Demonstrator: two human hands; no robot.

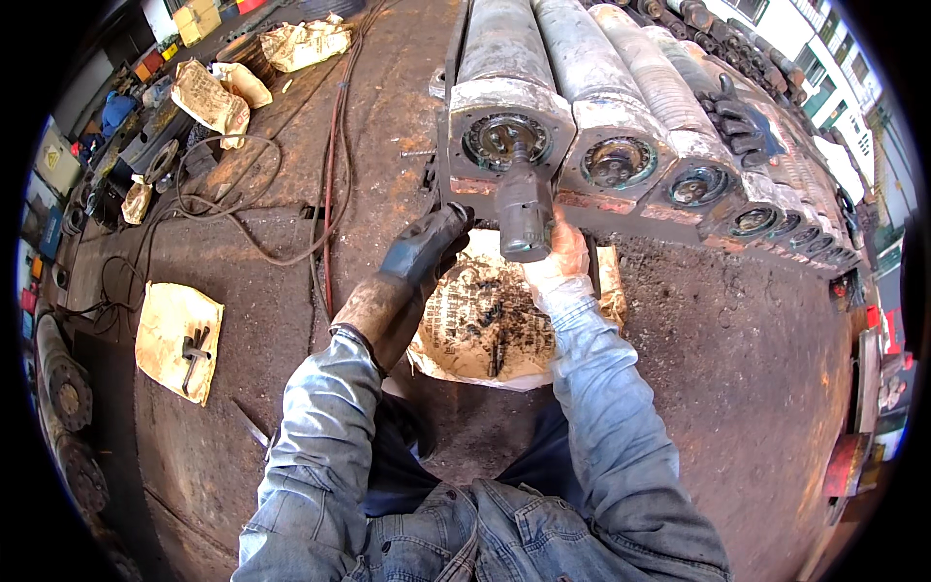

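At the near end of the leftmost big cylinder (503, 47), we hold the dark barrel-shaped tool (525, 217) between our hands, the right hand's (564, 254) fingers clamped along its right side, presumably to keep its shaft (520, 150) lined up with the round opening (482, 142). Our gloved left hand (428, 244) sits just left of it, fingers curled, contents impossible to tell; paper (434, 351) lies below, perhaps catching grease.

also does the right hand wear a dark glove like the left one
No, the left hand wears a dark glove, while the right hand, against the grey cylindrical tool, shows none.
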